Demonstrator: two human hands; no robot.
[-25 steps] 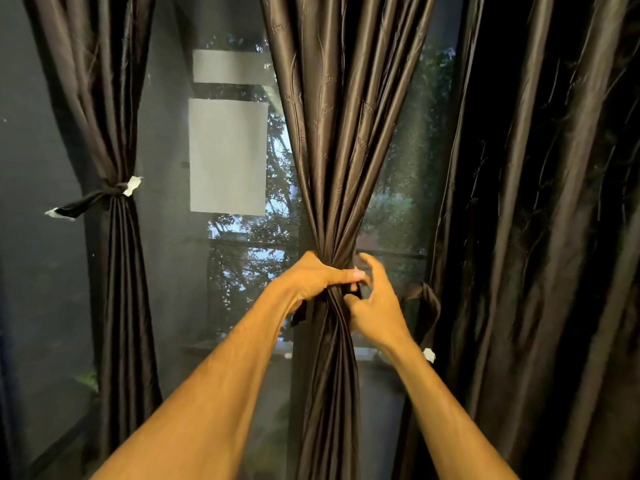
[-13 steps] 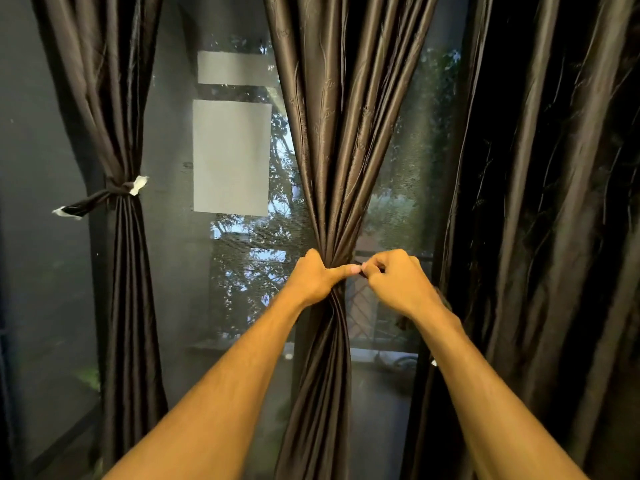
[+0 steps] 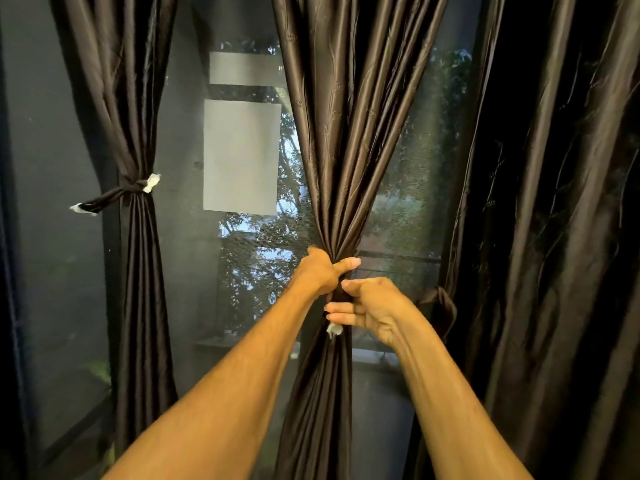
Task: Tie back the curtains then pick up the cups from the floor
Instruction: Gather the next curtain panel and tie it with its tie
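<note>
A dark brown middle curtain (image 3: 349,140) hangs gathered into a bunch in front of the window. My left hand (image 3: 322,271) grips the bunch at its narrowest point, thumb stretched across the front. Just below it my right hand (image 3: 370,306) holds the dark tie strap against the curtain, and the strap's white-tipped end (image 3: 334,329) sticks out under my fingers. The strap's other part (image 3: 440,306) loops off to the right. On the left, another curtain (image 3: 135,258) is tied with its own strap (image 3: 121,194). No cups are in view.
A wide loose curtain (image 3: 561,237) fills the right side. Behind the curtains is a screened window (image 3: 242,278) with pale rectangular panels (image 3: 240,157) and trees outside. A dark frame runs down the far left edge.
My right hand dropped from beside my left thumb to just under the left hand, bringing the strap's white-tipped end across the front of the bunch. My left hand kept its grip.
</note>
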